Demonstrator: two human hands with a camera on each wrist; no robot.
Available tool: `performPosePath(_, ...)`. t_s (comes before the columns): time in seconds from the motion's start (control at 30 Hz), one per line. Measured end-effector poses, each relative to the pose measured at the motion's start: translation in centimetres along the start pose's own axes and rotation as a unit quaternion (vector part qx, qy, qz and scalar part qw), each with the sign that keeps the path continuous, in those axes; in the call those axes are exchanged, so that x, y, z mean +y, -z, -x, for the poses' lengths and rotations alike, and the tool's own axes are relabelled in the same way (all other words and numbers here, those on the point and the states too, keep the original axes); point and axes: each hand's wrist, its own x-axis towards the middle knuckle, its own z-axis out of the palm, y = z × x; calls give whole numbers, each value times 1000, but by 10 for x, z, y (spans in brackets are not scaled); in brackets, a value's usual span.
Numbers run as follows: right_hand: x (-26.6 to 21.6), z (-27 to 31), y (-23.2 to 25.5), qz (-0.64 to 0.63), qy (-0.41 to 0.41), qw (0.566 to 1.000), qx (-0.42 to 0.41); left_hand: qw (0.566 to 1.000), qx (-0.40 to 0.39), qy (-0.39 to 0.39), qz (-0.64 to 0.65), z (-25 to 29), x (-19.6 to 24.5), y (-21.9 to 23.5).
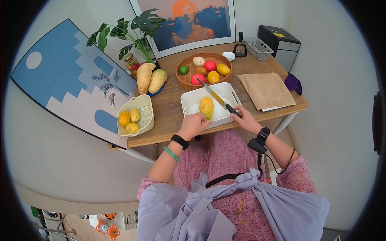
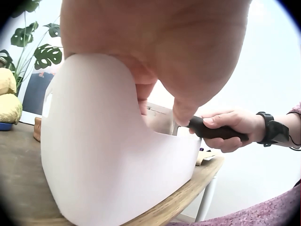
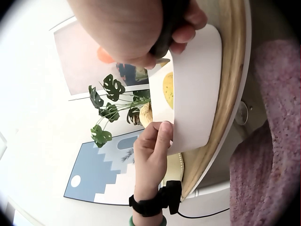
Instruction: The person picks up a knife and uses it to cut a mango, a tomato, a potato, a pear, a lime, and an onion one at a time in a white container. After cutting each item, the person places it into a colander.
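My right hand [image 1: 245, 120] grips the black handle of a long kitchen knife [image 1: 233, 110]. Its blade slants up and left over a white plastic bin [image 2: 103, 141], tip toward the woven basket. Inside the bin lies a yellow mango [image 1: 206, 106] with dark speckles. At the bin's near rim is my left hand [image 1: 193, 125], fingers bent over the edge, thumb tip right by the rim in the right wrist view. Its fingertips come close to the mango's near end; I cannot tell whether they hold the mango or the rim.
A woven basket [image 1: 181, 80] of fruit stands behind the bin. At left are a pale yellow basket [image 1: 149, 110] with yellow fruit and two cabbages [image 1: 144, 76] in a blue dish. A folded brown cloth [image 1: 267, 90] lies at right. The wooden table's [image 1: 167, 134] front edge is close to me.
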Motion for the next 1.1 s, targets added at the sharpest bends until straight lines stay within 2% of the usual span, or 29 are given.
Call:
performPosePath(0.03,0,0,0,-11,-12,1000,-4,999,-6,50,-6,-4,3,2)
performPosePath(0.07,-1,-1,-1,-22,-23,999,-8,999,-5,49,-6,-9,2,-3)
performPosePath(0.13,-5,-2,-1,-30,-26,999,-8,990,71,121,-15,-21,-2,-16)
performPosePath(0.17,-5,-3,-1,-37,-30,999,-9,990,73,121,-15,-26,-4,-18)
performPosePath(0.23,-4,-5,-3,-43,-27,999,-7,988,30,143,-40,-38,-8,-18)
performPosePath(0.27,-3,-6,-3,-51,-26,998,-5,988,33,143,-39,-43,-12,-19)
performPosePath(0.33,-5,-9,-4,-48,-38,998,-6,985,-9,169,-11,-54,-20,-22)
performPosePath(0.4,-4,-13,-5,-43,-16,999,8,986,-14,165,-4,-58,-29,-25)
performPosePath(0.57,-7,-21,-4,-56,-48,997,-6,982,-54,181,11,-66,-42,-24)
performPosePath(0.63,-6,-19,-5,-23,-11,1000,7,988,-8,150,26,-64,-42,-27)
performPosePath(0.83,-22,-14,-3,56,48,997,21,984,5,163,75,-64,-40,-28)
performPosePath(0.93,-33,-11,0,61,22,998,8,977,1,184,110,-64,-39,-24)
performPosePath(1.1,-31,-10,0,68,34,997,15,975,-3,188,117,-64,-38,-22)
